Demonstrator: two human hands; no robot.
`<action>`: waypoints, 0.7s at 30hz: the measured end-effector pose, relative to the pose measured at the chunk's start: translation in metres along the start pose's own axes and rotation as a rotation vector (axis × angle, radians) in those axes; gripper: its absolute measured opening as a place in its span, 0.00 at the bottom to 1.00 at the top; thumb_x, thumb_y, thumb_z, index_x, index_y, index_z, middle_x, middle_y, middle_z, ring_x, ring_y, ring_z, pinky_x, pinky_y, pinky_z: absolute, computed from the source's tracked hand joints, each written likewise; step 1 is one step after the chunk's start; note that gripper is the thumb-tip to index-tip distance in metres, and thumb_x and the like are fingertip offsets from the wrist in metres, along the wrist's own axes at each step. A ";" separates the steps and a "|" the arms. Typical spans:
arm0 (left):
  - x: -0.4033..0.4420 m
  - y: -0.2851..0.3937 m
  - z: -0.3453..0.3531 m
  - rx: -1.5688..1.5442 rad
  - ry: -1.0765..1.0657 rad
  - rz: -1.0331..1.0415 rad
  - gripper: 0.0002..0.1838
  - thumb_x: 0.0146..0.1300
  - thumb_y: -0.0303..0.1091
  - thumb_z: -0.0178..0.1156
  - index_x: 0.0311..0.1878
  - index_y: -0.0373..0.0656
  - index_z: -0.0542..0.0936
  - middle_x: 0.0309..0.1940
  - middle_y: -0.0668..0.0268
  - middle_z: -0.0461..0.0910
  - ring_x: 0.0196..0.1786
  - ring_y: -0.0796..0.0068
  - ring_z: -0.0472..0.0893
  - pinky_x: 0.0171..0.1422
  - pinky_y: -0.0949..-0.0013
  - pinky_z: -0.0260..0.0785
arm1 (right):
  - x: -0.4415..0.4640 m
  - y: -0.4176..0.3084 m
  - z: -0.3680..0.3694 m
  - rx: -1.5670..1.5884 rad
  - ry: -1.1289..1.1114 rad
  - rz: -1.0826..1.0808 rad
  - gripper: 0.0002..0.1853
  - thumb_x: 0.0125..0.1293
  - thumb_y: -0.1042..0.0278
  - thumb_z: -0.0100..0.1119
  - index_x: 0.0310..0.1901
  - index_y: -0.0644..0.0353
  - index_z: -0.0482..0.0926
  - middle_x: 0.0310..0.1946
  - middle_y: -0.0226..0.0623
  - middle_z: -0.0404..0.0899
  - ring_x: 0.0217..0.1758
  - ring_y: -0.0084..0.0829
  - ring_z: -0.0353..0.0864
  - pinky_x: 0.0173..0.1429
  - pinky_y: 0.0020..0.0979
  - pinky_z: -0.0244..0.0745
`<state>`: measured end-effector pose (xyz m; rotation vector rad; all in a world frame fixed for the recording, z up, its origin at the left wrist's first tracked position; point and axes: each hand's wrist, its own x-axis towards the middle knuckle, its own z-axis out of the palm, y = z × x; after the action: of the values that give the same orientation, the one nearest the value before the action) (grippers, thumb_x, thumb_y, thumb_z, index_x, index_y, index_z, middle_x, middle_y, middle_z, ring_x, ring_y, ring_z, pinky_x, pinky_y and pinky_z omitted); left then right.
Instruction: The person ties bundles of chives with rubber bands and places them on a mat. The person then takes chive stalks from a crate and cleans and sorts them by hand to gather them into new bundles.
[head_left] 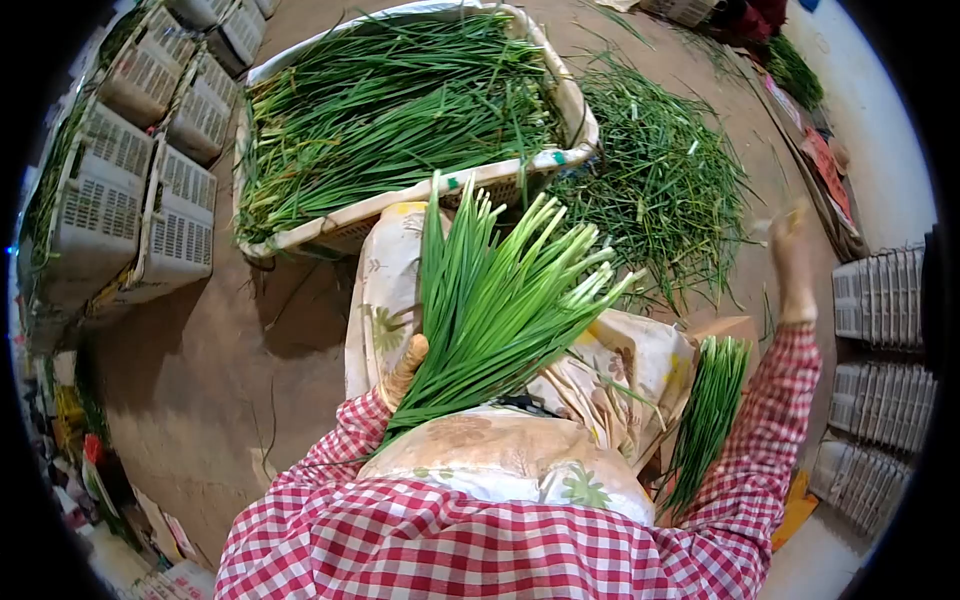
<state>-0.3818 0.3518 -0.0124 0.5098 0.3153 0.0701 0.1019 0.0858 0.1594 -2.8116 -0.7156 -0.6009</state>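
Note:
A loose bunch of green leafy stalks lies fanned across my lap, pale ends toward the upper right. My left hand is wrapped round its lower left side. Out to the right, my right hand is raised away from the bunch and smeared by motion, so its fingers cannot be made out. A patterned apron covers my legs beneath the bunch. Between it and my right forearm stands a neat bundle of the same stalks. In front of me, a large white basket holds many more stalks.
A heap of loose green stalks lies on the floor right of the basket. White crates are stacked at the left, and more crates stand along the right wall. Part of another person shows at the top right.

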 end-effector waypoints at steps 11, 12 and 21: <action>0.037 0.040 0.094 0.491 -0.023 -0.086 0.31 0.62 0.42 0.62 0.65 0.42 0.65 0.56 0.68 0.73 0.56 0.77 0.72 0.60 0.71 0.66 | -0.207 -0.181 0.007 1.294 -1.169 -0.001 0.30 0.65 0.44 0.53 0.56 0.63 0.71 0.49 0.38 0.76 0.52 0.30 0.74 0.55 0.29 0.70; 0.047 0.037 0.114 0.597 0.021 0.008 0.29 0.61 0.38 0.63 0.64 0.41 0.66 0.54 0.67 0.73 0.53 0.80 0.72 0.56 0.73 0.66 | -0.207 -0.202 0.002 1.743 -1.127 0.179 0.26 0.64 0.49 0.58 0.54 0.64 0.72 0.46 0.32 0.77 0.46 0.26 0.74 0.52 0.26 0.70; 0.109 0.001 0.174 2.012 -0.002 0.699 0.44 0.57 0.42 0.58 0.66 0.21 0.48 0.53 0.35 0.65 0.49 0.47 0.73 0.53 0.59 0.69 | -0.175 -0.205 0.012 2.014 -0.696 0.551 0.30 0.56 0.60 0.67 0.58 0.67 0.72 0.52 0.35 0.77 0.52 0.28 0.77 0.58 0.30 0.71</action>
<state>-0.2236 0.2864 0.1011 2.6070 0.0847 0.4433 -0.1353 0.1935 0.0890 -1.0036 -0.1895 0.8427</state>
